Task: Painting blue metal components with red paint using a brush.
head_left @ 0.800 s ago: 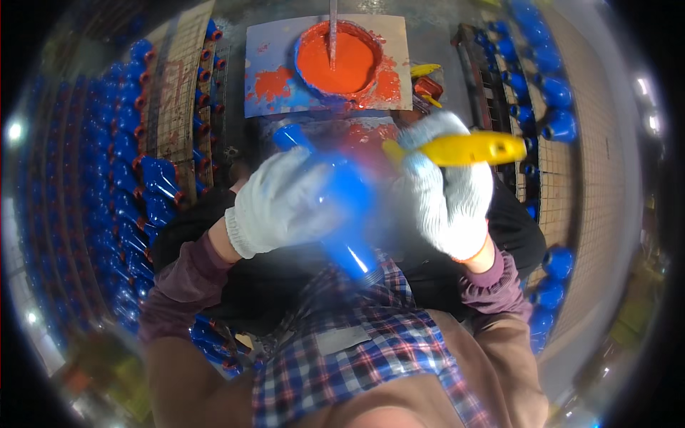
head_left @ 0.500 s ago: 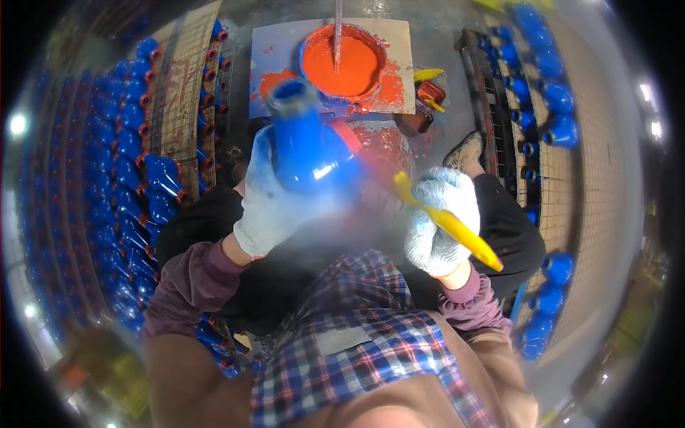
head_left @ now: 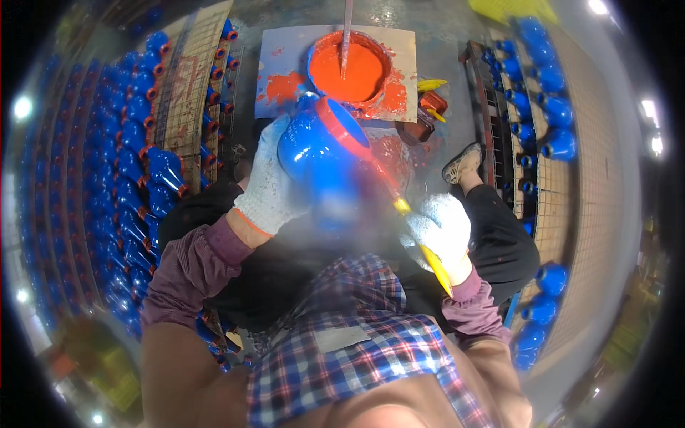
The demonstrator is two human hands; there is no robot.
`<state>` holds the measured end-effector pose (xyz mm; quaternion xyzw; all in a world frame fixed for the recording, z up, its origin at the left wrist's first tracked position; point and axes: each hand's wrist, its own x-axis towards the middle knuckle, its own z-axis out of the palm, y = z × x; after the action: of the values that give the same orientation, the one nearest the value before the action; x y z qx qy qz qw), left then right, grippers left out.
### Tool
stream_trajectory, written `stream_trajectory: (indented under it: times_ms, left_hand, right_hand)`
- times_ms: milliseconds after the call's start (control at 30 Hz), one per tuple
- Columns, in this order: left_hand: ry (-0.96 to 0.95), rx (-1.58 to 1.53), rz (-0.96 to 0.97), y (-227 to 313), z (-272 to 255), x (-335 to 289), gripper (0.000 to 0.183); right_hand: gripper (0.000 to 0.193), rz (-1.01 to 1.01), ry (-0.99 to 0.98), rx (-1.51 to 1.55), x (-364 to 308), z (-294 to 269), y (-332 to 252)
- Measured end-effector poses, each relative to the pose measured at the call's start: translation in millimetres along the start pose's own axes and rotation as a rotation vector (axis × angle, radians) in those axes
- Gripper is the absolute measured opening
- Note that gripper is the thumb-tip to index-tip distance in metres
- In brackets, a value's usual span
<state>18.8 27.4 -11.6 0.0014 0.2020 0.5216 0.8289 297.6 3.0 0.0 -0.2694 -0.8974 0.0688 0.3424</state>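
Observation:
In my white-gloved left hand (head_left: 267, 182) is a glossy blue bell-shaped casting (head_left: 303, 146), held tilted above my lap. Its wide opening faces up and right, and wet red paint covers the rim (head_left: 342, 128). My gloved right hand (head_left: 442, 228) grips a paintbrush by its yellow handle (head_left: 435, 267). The brush's red, paint-covered end reaches the casting's rim at the lower right. Blur hides the casting's lower part. Beyond the hands stands a round bucket (head_left: 390, 75) of orange-red paint, with a stick (head_left: 347, 36) upright in it.
Paint-smeared cardboard (head_left: 275, 43) lies under the bucket. Beside it sits a red-brown container (head_left: 417, 130) near a yellow-handled tool (head_left: 431, 85). Wire racks (head_left: 182, 78) on the left hold many blue castings with red rims; another rack on the right carries blue castings (head_left: 560, 145).
My left hand has turned the casting, so its wide red rim now faces up instead of its narrow neck. The brush has come up against the rim, its handle steeper.

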Motion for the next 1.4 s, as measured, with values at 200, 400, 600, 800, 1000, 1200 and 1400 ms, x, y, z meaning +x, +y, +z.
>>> stream_trajectory:
  times_ms: [200,400,600,800,1000,1200,1400]
  left_hand:
    - [0.126,0.688,0.224,8.4,13.6,-7.1,0.056]
    - [0.199,2.262,0.544,-9.0,9.3,-15.7,0.076]
    - [-0.018,2.748,0.635,-16.3,1.2,-21.7,0.071]
    - [-0.141,2.834,0.657,-12.9,10.8,-21.8,0.066]
    - [0.005,2.590,0.525,-12.7,10.3,-25.4,0.069]
    - [0.016,1.865,0.046,-1.6,3.6,-28.2,0.065]
    - [0.156,0.765,0.033,-16.5,-38.0,-64.4,0.033]
  right_hand:
    - [0.026,0.279,0.285,0.098,19.7,-13.0,4.8]
    - [0.024,0.550,0.118,0.119,98.6,-6.9,75.8]
    - [0.038,0.581,-0.210,0.085,113.1,43.3,89.2]
    - [0.030,0.454,-0.173,0.141,101.2,38.7,68.0]
    - [0.014,0.279,-0.036,0.086,81.7,10.2,35.2]
    - [0.012,0.287,0.170,0.407,57.1,8.2,22.9]
    - [0.023,0.584,0.351,0.697,24.3,8.5,18.5]
